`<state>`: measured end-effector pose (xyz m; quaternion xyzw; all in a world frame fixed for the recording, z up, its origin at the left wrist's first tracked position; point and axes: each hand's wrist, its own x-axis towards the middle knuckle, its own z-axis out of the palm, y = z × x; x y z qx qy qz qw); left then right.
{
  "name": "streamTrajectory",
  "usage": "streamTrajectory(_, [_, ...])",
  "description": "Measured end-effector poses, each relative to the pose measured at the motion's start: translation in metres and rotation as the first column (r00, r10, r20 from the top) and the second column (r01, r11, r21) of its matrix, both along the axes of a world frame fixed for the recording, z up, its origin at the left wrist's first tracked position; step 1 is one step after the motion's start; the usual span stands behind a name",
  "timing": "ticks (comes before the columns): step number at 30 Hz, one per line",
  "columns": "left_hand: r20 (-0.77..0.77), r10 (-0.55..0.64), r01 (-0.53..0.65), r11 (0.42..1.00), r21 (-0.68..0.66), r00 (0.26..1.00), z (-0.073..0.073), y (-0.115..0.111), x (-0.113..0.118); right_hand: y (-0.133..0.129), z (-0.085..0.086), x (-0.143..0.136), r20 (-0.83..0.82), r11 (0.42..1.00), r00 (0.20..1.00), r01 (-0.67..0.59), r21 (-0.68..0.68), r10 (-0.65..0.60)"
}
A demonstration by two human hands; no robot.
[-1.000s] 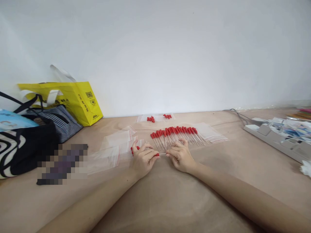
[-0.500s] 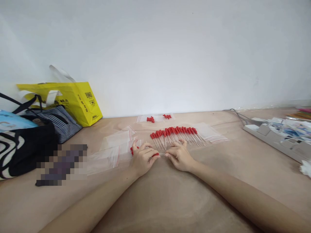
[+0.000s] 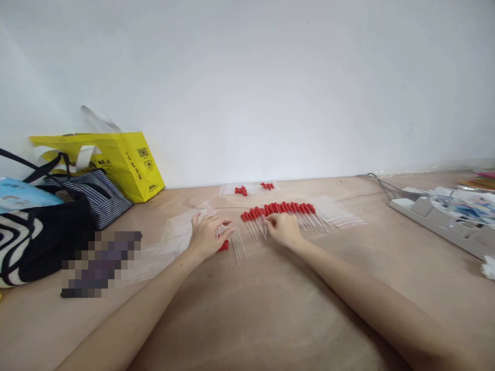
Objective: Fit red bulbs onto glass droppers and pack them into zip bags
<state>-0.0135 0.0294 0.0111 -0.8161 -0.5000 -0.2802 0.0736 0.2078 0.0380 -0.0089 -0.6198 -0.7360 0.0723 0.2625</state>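
My left hand (image 3: 209,234) hovers with its fingers spread and holds nothing. Close by its fingertips lie several thin clear glass tubes (image 3: 238,246), and partly under the hand sit red rubber bulbs (image 3: 223,246). A row of droppers (image 3: 303,208), clear tubes with red bulbs on their far ends, lies side by side across the middle of the table. My right hand (image 3: 285,230) is at the row, thumb and fingers pinched on a dropper (image 3: 265,230) whose bulb end is partly covered by the hand.
Clear zip bags lie to the left (image 3: 180,226) and right (image 3: 338,211) of the row. Against the wall, another bag (image 3: 253,189) lies with red bulbs and tubes. A yellow bag (image 3: 143,165) and a black bag (image 3: 46,247) stand left, a white power strip (image 3: 436,221) right.
The dropper held between both hands has been carried to the row by my right hand. My left hand has let go, opened and moved left, uncovering the loose tubes.
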Motion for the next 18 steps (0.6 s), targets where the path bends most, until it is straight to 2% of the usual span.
streamTrajectory(4, [-0.104,-0.007,-0.016,0.976,-0.216,0.995,0.008,0.008,-0.014,0.014,0.002,-0.017,-0.039,0.99,0.99,0.132,-0.05,-0.134])
streamTrajectory(10, [-0.111,-0.224,0.162,0.9,-0.405,0.968,0.021,0.012,-0.028,0.021,0.003,-0.029,0.023,0.97,0.975,0.223,-0.102,-0.222])
streamTrajectory(14, [-0.106,-0.255,0.189,0.887,-0.421,0.961,0.019,0.016,-0.034,0.02,0.002,-0.027,0.051,0.972,0.977,0.212,-0.1,-0.207])
streamTrajectory(18, [-0.115,-0.227,0.168,0.91,-0.38,0.967,0.011,0.02,-0.036,0.01,0.004,-0.03,0.093,0.987,0.982,0.163,-0.005,-0.162])
